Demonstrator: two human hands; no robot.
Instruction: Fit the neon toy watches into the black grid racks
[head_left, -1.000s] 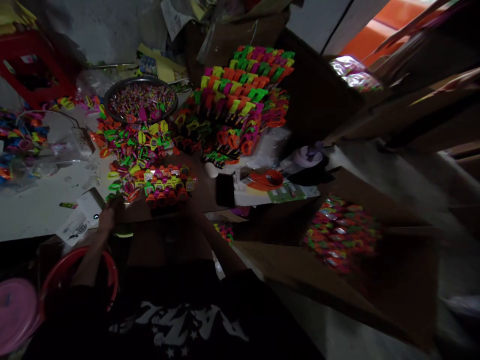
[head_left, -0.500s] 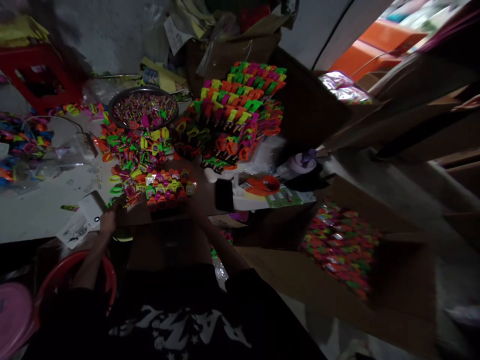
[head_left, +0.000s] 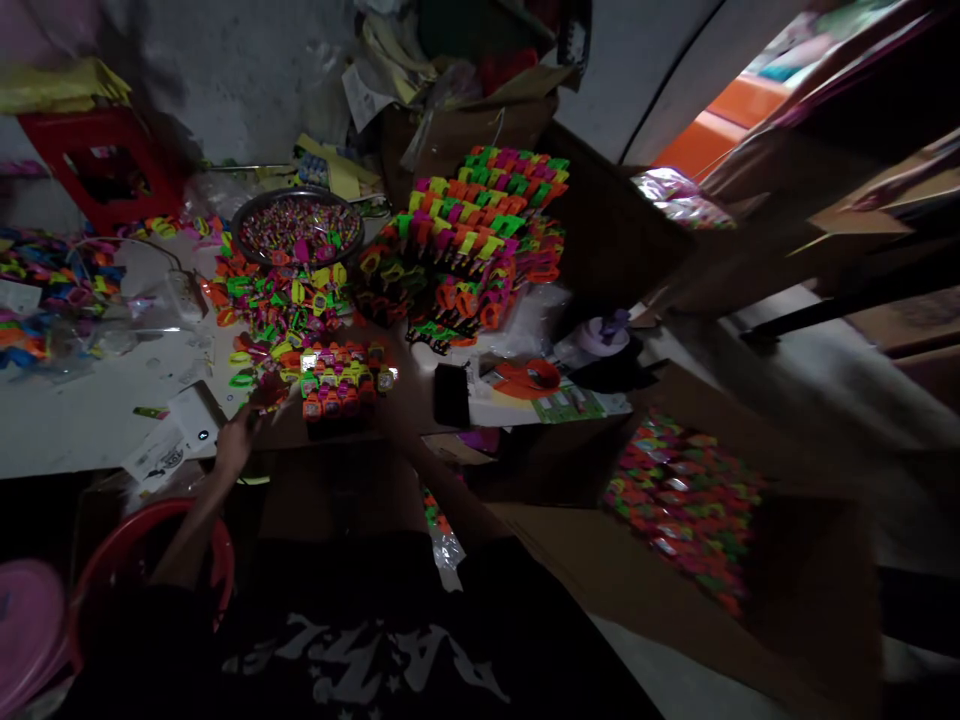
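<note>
Rows of colourful toy watches [head_left: 341,382] stand packed together on a dark board near the table's front edge. My left hand [head_left: 236,440] is at their left, its fingers curled beside an orange and pink toy watch [head_left: 271,393]; shadow hides whether they grip it. On the right side of the rows, my right hand [head_left: 391,405] reaches in close to the end watch [head_left: 386,379]. Its fingers are too dark to make out. Behind the rows lies a loose heap of toy watches [head_left: 281,300] in green, yellow, orange and pink.
A metal bowl [head_left: 237,232] of small colourful pieces sits behind the heap. Stacked toy watches [head_left: 480,215] rise at the back right. A black phone [head_left: 451,394], orange scissors [head_left: 529,376] and a white box [head_left: 196,410] lie on the table. An open carton [head_left: 570,535] stands at right.
The view has shifted slightly, moving the table things right. My left hand has moved forward and right, nearer the packed rows. My right hand stays beside them.
</note>
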